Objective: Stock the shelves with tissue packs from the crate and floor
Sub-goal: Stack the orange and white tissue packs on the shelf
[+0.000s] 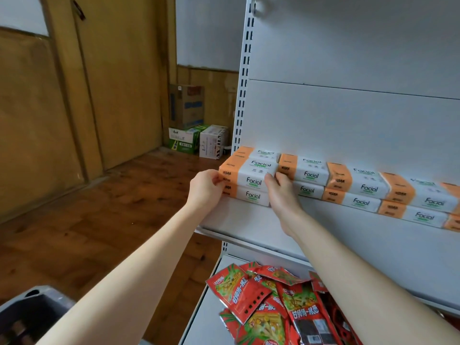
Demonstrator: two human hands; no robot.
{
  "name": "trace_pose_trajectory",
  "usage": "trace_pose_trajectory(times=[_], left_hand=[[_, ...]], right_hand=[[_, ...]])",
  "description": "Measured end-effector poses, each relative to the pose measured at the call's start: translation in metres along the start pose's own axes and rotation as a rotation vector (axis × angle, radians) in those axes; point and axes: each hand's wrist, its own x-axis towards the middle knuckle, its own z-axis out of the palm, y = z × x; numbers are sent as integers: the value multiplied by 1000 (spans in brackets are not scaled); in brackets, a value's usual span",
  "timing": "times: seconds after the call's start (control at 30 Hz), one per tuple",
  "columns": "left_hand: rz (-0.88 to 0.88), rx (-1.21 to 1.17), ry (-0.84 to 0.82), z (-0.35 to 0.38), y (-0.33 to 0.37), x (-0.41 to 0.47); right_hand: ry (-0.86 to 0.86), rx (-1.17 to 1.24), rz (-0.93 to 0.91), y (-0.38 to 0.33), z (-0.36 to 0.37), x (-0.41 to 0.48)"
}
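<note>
Orange-and-white "Facial" tissue packs stand in a row, two high, along the white shelf. At the left end sits a front stack of two packs. My left hand grips the orange left end of that stack, fingers curled on it. On the stack's right end my right hand holds the packs, thumb on the front face. More tissue packs continue to the right, out of the frame. A grey crate shows at the bottom left corner, its contents dark and unclear.
Red snack packets lie piled on the lower shelf. Cardboard boxes and small cartons stand in the far corner on the wooden floor. The shelf's slotted upright rises at its left edge. Wooden panels line the left wall.
</note>
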Motion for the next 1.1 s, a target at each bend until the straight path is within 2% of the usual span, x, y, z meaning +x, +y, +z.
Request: trace_pose_trajectory(times=[0.2, 0.6, 0.83, 1.0, 1.1], left_hand=[[-32, -23, 16, 4, 0, 3], [-37, 17, -4, 5, -3, 5], [-87, 32, 24, -2, 2, -7], [-96, -25, 67, -15, 2, -23], [-172, -287, 104, -16, 9, -19]], right_hand=[[-24, 78, 73, 2, 2, 6], [-11, 99, 102, -2, 1, 1], [184, 53, 25, -6, -4, -15], [215, 98, 2, -12, 3, -37], [201, 85, 59, -13, 2, -38]])
